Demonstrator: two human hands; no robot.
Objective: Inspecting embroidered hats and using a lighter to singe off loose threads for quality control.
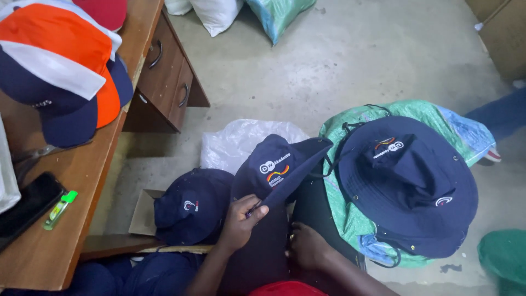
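My left hand (241, 222) pinches the brim of a navy bucket hat (276, 170) with a small embroidered badge, held over my lap. My right hand (307, 246), a ring on one finger, lies lower on dark cloth just below that hat, with its fingertips hidden in the fabric. To the right, a stack of navy bucket hats (408, 186) rests on a green woven sack (350, 214). Another navy hat (192, 205) sits on a cardboard box (143, 211) to the left of my left hand.
A wooden desk (66, 241) on the left holds orange, white and navy caps (60, 66), a black phone (27, 205) and a green lighter (60, 209). Its drawers (164, 66) face the concrete floor. A white plastic bag (241, 140) lies ahead. Another person's blue-clad leg (501, 115) is at the right.
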